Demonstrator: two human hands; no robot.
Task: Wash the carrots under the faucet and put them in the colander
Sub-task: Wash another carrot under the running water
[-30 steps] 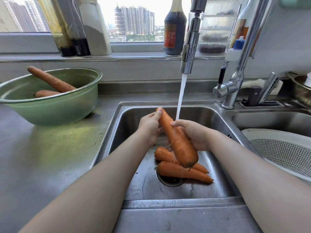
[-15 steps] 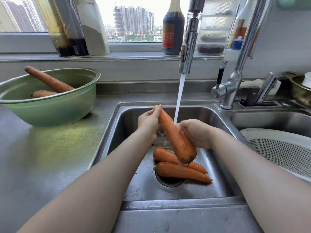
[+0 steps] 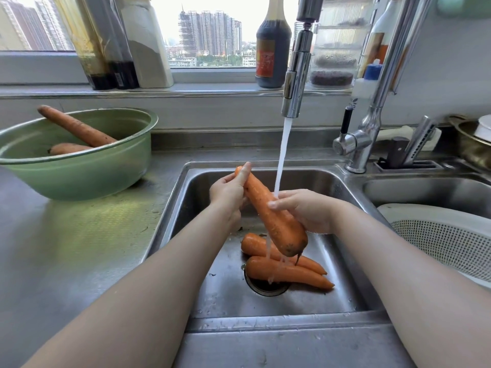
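Left hand [image 3: 228,191] gripping its tip and right hand [image 3: 305,211] curled round its middle, a person holds one carrot [image 3: 268,208] under the faucet [image 3: 296,83] stream; two carrots [image 3: 287,274] lie at six o'clock in the sink [image 3: 326,181], two more carrots [image 3: 77,130] wait in the green bowl [image 3: 79,176] at ten, the colander [image 3: 438,235] at three apparently holding none.

You're on one view: a wide-angle camera on your head, at the sink [image 3: 265,164], looking forward and down into it, facing the window sill [image 3: 186,90]. It sits close in: your forearms run up from the bottom corners, and your left hand [image 3: 228,191] and right hand [image 3: 305,211] meet on the carrot [image 3: 271,216] mid-frame, under the faucet [image 3: 296,83]. The lens bends the edges but takes in the green bowl [image 3: 79,173] on the worktop [image 3: 66,248] at left and the colander [image 3: 438,240], cut off at the right edge.
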